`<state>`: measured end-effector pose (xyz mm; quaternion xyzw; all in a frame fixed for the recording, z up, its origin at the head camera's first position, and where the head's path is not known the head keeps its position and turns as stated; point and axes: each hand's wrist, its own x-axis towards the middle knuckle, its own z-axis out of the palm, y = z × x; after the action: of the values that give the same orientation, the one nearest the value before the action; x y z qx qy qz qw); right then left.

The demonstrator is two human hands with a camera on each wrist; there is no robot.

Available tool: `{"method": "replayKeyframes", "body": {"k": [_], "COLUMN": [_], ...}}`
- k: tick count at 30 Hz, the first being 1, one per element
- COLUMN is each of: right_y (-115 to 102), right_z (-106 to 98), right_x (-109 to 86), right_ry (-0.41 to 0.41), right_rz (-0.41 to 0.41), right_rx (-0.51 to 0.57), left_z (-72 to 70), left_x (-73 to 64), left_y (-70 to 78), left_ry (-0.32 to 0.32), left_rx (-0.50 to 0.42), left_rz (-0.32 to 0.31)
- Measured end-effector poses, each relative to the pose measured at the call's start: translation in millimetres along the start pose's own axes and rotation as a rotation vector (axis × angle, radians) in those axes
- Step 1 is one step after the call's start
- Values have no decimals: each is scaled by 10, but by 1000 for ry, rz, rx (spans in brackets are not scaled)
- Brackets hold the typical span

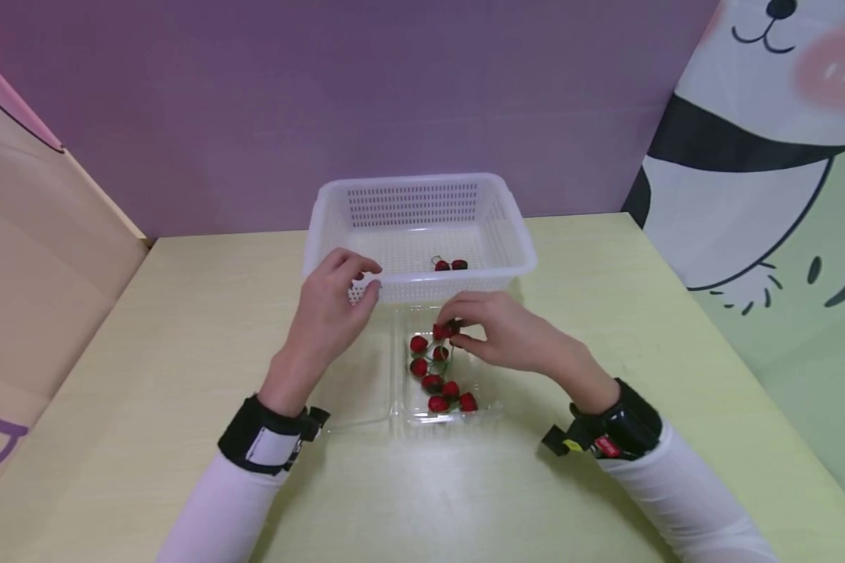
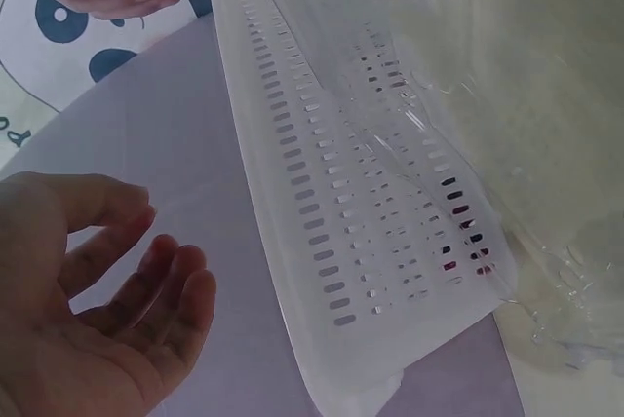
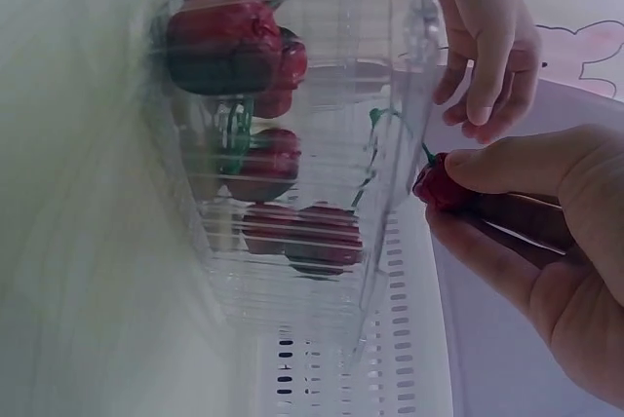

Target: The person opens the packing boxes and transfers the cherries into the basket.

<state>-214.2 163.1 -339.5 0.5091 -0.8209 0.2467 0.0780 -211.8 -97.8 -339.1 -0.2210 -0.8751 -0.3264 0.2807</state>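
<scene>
My right hand [image 1: 503, 330] pinches a red cherry [image 3: 441, 183] with a green stem between thumb and fingers, just above the far part of a clear plastic clamshell box [image 1: 394, 422]. Several more cherries [image 1: 432, 383] with green stems lie in the box's right half, while its left half lies flat beside them. Over the near left corner of a white perforated basket [image 1: 408, 182] hovers my left hand [image 1: 329, 309]. Its fingers are loosely bent with nothing between them, as the left wrist view shows too. A couple of cherries [image 1: 459, 265] sit in the basket, partly hidden by its front rim.
The basket stands directly behind the clamshell box, close to the purple back wall [image 1: 253, 117]. Both rest on a pale wooden table [image 1: 204, 328]. A panel with a cartoon panda [image 1: 746, 203] borders the right side, and a beige panel [image 1: 35, 234] the left.
</scene>
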Motion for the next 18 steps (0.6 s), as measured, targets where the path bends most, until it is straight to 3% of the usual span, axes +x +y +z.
{"method": "replayKeyframes", "body": {"k": [5, 18], "right_y": [10, 27], "right_z": [-51, -117], "right_x": [-9, -17], "right_ry": [39, 241], "right_rz": [2, -10], "right_rx": [-14, 35], "left_z": [-6, 2], "left_x": [-10, -27], "left_y": [31, 61], "left_ry": [-70, -256], "left_rx": [20, 38], "left_rz": [-18, -24]}}
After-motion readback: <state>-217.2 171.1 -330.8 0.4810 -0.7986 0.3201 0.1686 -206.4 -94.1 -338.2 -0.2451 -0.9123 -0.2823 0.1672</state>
